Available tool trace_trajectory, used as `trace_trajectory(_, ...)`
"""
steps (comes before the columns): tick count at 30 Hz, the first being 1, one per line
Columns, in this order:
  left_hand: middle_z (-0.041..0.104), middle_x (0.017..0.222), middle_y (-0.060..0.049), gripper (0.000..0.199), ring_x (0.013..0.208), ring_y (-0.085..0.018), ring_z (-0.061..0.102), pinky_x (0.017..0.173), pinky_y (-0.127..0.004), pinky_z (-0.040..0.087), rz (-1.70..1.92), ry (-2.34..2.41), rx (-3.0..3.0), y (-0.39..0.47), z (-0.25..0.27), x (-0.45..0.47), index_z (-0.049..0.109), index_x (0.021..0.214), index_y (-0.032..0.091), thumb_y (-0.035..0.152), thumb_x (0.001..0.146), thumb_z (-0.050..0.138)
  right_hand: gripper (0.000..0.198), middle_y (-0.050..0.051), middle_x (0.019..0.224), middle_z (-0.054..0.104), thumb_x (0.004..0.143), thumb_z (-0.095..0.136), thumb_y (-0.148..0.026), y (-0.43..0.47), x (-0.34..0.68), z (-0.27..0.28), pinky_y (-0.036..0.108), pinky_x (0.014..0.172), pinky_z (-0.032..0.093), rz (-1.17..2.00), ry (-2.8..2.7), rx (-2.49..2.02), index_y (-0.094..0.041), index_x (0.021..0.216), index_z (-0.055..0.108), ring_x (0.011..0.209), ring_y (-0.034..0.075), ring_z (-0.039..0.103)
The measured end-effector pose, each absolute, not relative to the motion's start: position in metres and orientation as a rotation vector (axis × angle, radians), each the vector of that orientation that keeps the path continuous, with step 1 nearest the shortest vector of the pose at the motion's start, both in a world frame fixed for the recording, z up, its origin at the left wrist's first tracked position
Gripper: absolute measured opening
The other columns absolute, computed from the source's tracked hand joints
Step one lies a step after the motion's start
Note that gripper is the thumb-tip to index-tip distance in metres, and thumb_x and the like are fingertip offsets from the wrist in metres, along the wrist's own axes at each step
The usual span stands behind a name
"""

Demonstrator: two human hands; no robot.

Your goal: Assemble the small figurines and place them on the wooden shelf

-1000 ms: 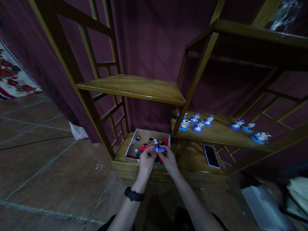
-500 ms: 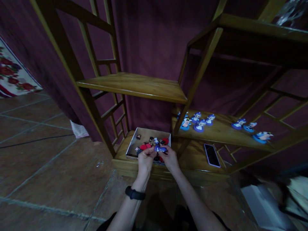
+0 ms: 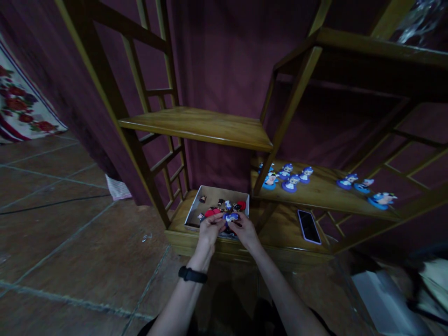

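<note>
Between my two hands is a small purple-and-white figurine [image 3: 231,217], held above the near side of a shallow cardboard box [image 3: 191,215]. My left hand [image 3: 211,228] pinches it from the left, and a black band circles that wrist. From the right, the fingers of my right hand [image 3: 246,229] close on the same figurine. Several small red, black and white figurines lie loose in the box, among them a red one [image 3: 212,212] and a small dark one [image 3: 203,199] near the back left corner. My hands hide part of the box's front.
On the raised shelf [image 3: 325,191] to the right stand several purple and blue figurines [image 3: 290,183]. A phone [image 3: 309,227] lies on the lower board. A wooden shelf [image 3: 199,125] juts out above the box, and slanting posts [image 3: 285,121] divide the unit.
The purple figurine has been turned between my fingers, showing more of its white part. Both hands stay over the box. The view has shifted slightly.
</note>
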State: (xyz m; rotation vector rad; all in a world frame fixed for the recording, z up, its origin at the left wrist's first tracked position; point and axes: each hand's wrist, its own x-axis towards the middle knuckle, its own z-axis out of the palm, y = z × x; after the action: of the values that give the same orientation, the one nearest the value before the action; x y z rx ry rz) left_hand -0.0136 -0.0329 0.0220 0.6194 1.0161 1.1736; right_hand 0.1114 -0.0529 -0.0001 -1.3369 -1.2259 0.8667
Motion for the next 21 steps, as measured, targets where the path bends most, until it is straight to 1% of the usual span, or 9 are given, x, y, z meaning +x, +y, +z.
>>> trace_trajectory(3,0.067,0.068,-0.004,0.028,0.055,-0.010,0.060,0.055,-0.022,0.050,1.160,1.014,0.525,-0.030,0.021,-0.018,0.067,0.082,0.011,0.002,0.055,0.071,0.036,0.002,0.084,0.065,0.068,0.059,-0.026,-0.052,0.114,-0.007,0.029,0.065,0.051,0.861,-1.189,-1.354,-0.021,0.103,0.057,0.072,0.016,0.062)
trace_trajectory(5,0.068,0.070,-0.005,0.026,0.057,-0.011,0.061,0.056,-0.022,0.051,1.134,1.007,0.480,-0.029,0.020,-0.020,0.066,0.082,0.012,0.002,0.058,0.069,0.034,0.001,0.083,0.063,0.068,0.059,-0.027,-0.053,0.116,-0.011,0.028,0.062,0.052,0.846,-1.147,-1.382,-0.021,0.101,0.058,0.068,0.015,0.060)
trace_trajectory(7,0.068,0.069,-0.005,0.023,0.056,-0.010,0.062,0.056,-0.022,0.052,1.093,0.982,0.434,-0.027,0.019,-0.022,0.066,0.081,0.012,0.001,0.061,0.066,0.031,0.002,0.084,0.062,0.068,0.059,-0.029,-0.054,0.118,-0.011,0.028,0.060,0.052,0.880,-1.112,-1.365,-0.020,0.098,0.059,0.066,0.014,0.058)
trace_trajectory(9,0.067,0.066,-0.005,0.021,0.054,-0.010,0.061,0.056,-0.022,0.052,1.042,0.939,0.391,-0.026,0.017,-0.023,0.065,0.081,0.011,0.000,0.064,0.064,0.028,0.002,0.086,0.061,0.069,0.059,-0.032,-0.055,0.117,-0.010,0.028,0.059,0.052,0.949,-1.083,-1.316,-0.020,0.094,0.060,0.068,0.014,0.059)
trace_trajectory(12,0.066,0.064,-0.005,0.019,0.053,-0.010,0.061,0.055,-0.021,0.052,0.998,0.886,0.334,-0.024,0.014,-0.022,0.064,0.080,0.010,-0.002,0.066,0.060,0.030,0.003,0.090,0.061,0.068,0.060,-0.036,-0.056,0.114,-0.005,0.029,0.060,0.053,1.019,-1.041,-1.256,-0.019,0.093,0.060,0.071,0.015,0.060)
trace_trajectory(15,0.066,0.066,-0.006,0.017,0.056,-0.010,0.062,0.056,-0.020,0.053,0.996,0.857,0.297,-0.025,0.015,-0.020,0.064,0.079,0.010,-0.002,0.068,0.059,0.034,0.004,0.092,0.061,0.067,0.061,-0.037,-0.056,0.113,-0.001,0.029,0.062,0.054,1.034,-1.017,-1.248,-0.019,0.095,0.059,0.073,0.016,0.060)
trace_trajectory(21,0.067,0.069,-0.006,0.018,0.058,-0.010,0.063,0.059,-0.020,0.053,0.999,0.836,0.332,-0.028,0.021,-0.019,0.064,0.080,0.010,-0.003,0.068,0.061,0.034,0.004,0.094,0.060,0.069,0.061,-0.037,-0.058,0.113,0.003,0.029,0.064,0.054,1.050,-0.995,-1.220,-0.019,0.098,0.058,0.078,0.016,0.060)
